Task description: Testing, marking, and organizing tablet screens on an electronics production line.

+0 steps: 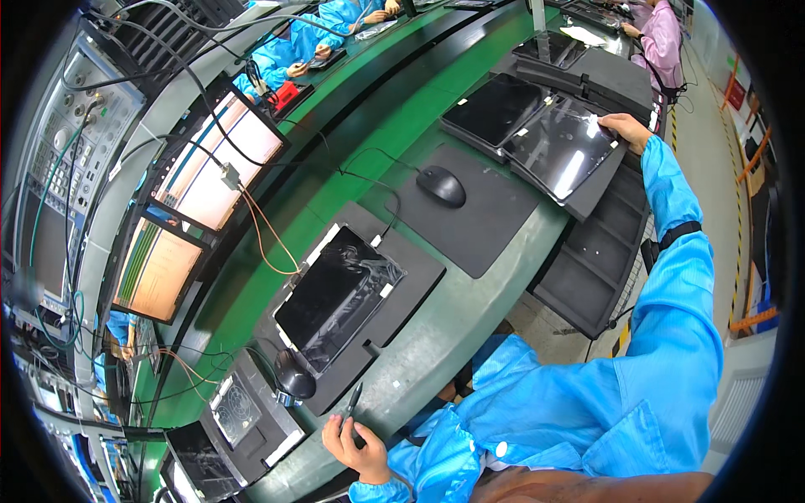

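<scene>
At the right, my right hand (pixel 629 132) is closed on the far corner of a glossy black screen panel (pixel 563 138), which lies tilted on a dark foam tray. Beside it rests another dark panel (pixel 495 109). Low in the head view, my left hand (pixel 359 448) has its fingers curled around the lower end of a slim black pen-like tool (pixel 355 401) over the bench edge. Just beyond that hand, a panel with wrinkled clear film (pixel 340 293) sits in a black foam fixture (pixel 419 289), with a cable at its far side.
Two black mice (pixel 441 186) (pixel 294 375) stand on the bench, one on a dark mat (pixel 482 235). Beyond are monitors (pixel 220 159) and a test instrument (pixel 80 134) with loose cables. Dark stacked trays (pixel 591 251) flank the bench. Co-workers in blue (pixel 281 54) and pink (pixel 662 42) sit farther off.
</scene>
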`<state>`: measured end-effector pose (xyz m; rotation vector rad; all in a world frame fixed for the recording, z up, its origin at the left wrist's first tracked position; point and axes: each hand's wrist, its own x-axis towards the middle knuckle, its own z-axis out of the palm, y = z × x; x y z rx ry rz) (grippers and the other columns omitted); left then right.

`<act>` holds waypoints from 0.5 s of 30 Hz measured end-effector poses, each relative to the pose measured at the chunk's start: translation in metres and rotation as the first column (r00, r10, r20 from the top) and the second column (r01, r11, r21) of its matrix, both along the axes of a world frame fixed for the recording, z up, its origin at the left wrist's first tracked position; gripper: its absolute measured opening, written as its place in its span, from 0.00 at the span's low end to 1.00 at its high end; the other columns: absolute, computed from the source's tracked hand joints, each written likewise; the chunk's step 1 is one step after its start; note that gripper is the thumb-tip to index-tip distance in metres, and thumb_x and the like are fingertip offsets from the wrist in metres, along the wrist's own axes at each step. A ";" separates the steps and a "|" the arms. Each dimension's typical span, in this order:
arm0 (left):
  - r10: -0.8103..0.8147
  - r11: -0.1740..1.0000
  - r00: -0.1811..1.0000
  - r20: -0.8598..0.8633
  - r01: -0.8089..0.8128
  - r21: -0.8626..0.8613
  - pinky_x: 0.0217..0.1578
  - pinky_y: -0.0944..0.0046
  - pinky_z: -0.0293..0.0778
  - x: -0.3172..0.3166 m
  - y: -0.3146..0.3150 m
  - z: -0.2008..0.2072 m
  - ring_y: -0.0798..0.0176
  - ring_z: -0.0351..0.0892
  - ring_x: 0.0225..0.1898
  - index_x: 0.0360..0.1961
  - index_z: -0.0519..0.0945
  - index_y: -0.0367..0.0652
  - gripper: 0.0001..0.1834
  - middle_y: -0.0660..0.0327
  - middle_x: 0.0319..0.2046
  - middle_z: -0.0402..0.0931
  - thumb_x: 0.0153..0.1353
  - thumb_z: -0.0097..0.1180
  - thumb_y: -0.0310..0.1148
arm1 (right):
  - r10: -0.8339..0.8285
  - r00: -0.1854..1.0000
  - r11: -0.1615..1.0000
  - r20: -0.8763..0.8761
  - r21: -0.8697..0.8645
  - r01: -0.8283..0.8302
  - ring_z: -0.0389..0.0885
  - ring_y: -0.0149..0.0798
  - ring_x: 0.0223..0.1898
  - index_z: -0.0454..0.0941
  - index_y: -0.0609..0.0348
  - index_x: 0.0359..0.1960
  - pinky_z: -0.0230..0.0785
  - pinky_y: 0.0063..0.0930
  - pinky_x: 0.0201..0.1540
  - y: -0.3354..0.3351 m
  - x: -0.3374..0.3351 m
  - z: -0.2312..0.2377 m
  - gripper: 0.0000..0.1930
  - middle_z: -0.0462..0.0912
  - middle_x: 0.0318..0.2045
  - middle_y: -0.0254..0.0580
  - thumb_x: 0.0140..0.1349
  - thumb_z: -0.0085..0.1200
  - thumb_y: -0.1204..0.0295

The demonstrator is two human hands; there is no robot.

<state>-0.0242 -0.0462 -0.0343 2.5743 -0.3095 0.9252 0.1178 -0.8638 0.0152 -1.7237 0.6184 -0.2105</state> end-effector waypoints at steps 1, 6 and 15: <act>-0.026 1.000 0.999 0.037 0.026 0.006 0.59 0.45 0.70 0.001 -0.001 -0.001 0.41 0.76 0.57 0.41 0.81 0.33 0.10 0.47 0.51 0.77 0.57 0.57 0.15 | -0.011 0.998 0.921 -0.061 -0.389 -0.014 0.83 0.33 0.43 0.84 0.64 0.52 0.76 0.28 0.46 -0.006 0.002 -0.005 0.24 0.86 0.43 0.41 0.64 0.67 0.56; -0.002 0.999 0.997 0.081 0.005 -0.042 0.59 0.42 0.71 0.002 0.004 -0.004 0.43 0.79 0.54 0.40 0.82 0.38 0.13 0.50 0.49 0.80 0.52 0.62 0.19 | 0.143 0.989 0.923 -0.037 -0.355 -0.147 0.78 0.29 0.34 0.84 0.62 0.43 0.69 0.28 0.35 -0.030 0.006 -0.049 0.22 0.83 0.33 0.33 0.61 0.70 0.53; -0.160 0.975 0.978 0.135 0.179 -0.136 0.53 0.46 0.76 -0.014 -0.003 0.029 0.49 0.82 0.50 0.41 0.83 0.40 0.16 0.54 0.45 0.82 0.47 0.65 0.20 | -0.011 0.991 0.700 0.130 -0.707 0.101 0.75 0.27 0.31 0.83 0.64 0.39 0.68 0.25 0.35 -0.095 0.033 0.010 0.15 0.79 0.28 0.31 0.63 0.67 0.63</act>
